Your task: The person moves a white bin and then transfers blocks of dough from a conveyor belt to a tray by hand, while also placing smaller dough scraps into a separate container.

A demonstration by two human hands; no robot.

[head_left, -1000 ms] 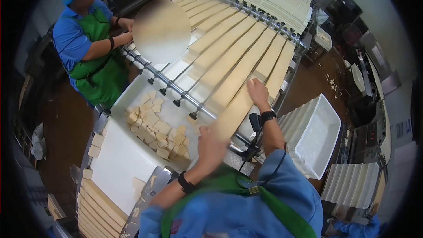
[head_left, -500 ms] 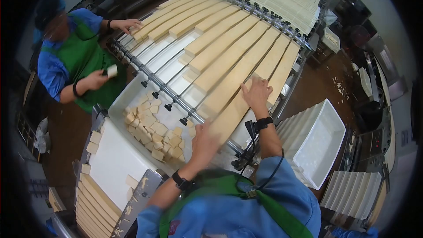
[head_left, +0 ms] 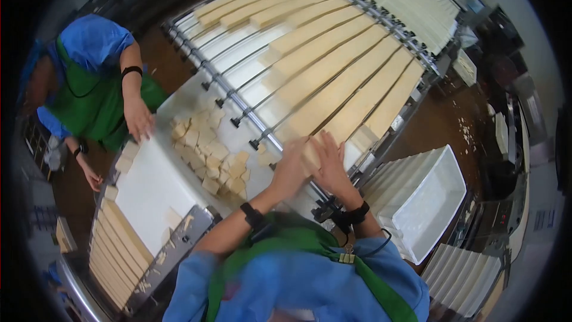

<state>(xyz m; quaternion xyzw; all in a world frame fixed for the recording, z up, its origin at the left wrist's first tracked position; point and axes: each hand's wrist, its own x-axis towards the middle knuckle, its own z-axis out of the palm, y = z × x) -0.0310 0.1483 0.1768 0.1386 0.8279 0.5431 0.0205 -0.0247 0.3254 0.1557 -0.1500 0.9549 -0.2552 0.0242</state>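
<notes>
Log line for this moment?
left hand: on near end of strip, grip blurred | right hand: flat on same end | co-worker's hand: by block pile

strips (head_left: 333, 77) pale tan | cubes (head_left: 208, 155) cream | bench (head_left: 149, 194) white | bin (head_left: 390, 179) white, ribbed | apron (head_left: 286, 244) green | shirt (head_left: 333, 292) blue | wristband (head_left: 253, 216) black | floor (head_left: 444, 122) brown | co-worker's apron (head_left: 89, 107) green

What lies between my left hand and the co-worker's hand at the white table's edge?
A heap of small tan blocks lies on the white table between your left hand and that co-worker's hand; the head view shows it.
</notes>
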